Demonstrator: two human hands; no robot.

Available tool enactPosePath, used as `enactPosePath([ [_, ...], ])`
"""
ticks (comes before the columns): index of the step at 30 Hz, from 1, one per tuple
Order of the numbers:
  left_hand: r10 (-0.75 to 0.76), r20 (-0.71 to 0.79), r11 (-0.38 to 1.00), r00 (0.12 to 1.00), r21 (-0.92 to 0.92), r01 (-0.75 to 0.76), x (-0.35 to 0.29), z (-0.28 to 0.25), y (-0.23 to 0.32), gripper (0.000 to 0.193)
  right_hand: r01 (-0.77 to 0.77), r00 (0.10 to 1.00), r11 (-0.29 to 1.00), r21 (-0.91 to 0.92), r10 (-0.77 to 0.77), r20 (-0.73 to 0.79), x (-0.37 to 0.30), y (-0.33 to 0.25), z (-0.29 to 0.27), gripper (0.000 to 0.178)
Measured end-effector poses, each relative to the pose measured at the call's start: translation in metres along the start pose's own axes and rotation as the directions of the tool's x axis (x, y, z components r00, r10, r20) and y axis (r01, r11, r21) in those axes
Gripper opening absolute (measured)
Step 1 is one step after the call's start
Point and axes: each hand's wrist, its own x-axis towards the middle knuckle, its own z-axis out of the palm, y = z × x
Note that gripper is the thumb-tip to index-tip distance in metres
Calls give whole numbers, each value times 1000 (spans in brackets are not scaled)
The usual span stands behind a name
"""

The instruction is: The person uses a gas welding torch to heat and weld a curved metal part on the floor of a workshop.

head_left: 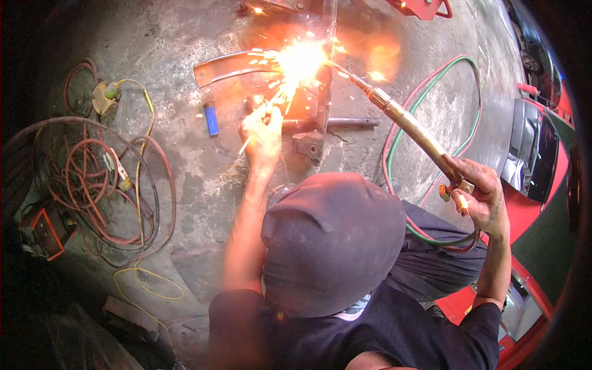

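Note:
My right hand (484, 194) is wrapped round the handle end of a gas torch (404, 117), near its brass valve knobs. The torch tip points up and left into a bright flame with flying sparks (302, 61). Just below the glare, my left hand (263, 132) pinches a thin rod (245, 147), whose tail sticks out beside the palm. A curved metal strip (225, 68) runs into the flame from the left. An upright flat metal bar (324, 102) stands right of it, crossing a metal tube (354, 123). The glare hides where the pieces meet.
Red and green hoses (425, 80) loop from the torch over the floor. Tangled hoses and cables (92, 185) lie left, near a yellow connector (105, 98). A small blue block (211, 119) lies near my left hand. Red vehicle parts (536, 209) stand right. My bent knee (333, 240) fills the middle.

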Motion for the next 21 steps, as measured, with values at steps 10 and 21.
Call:
enactPosePath([
  [10,-91,73,990,993,-102,99,-1,-2,-2,17,-4,1000,1000,-16,4,5,-1,-1,0,55],
  [21,-130,-68,986,989,-115,122,-6,-6,-10,17,-35,999,999,11,35,17,-2,-3,-1,57],
])
